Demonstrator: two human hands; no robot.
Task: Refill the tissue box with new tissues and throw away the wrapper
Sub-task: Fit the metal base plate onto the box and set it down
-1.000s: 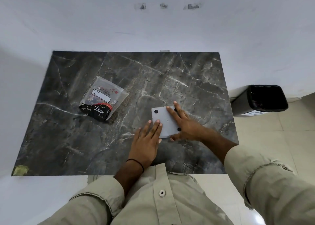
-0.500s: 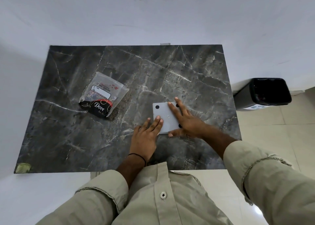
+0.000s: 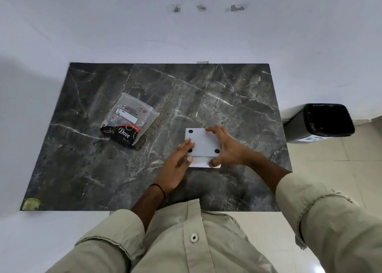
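Both hands are on the grey tissue box on the table: right hand grips its far and near edges, left hand lies flat against its side. Right fingers hide one corner

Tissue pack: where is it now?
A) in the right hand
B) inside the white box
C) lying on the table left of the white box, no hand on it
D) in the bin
C: the tissue pack lies on the table, left of the white box, while the left hand and right hand are both at that box.
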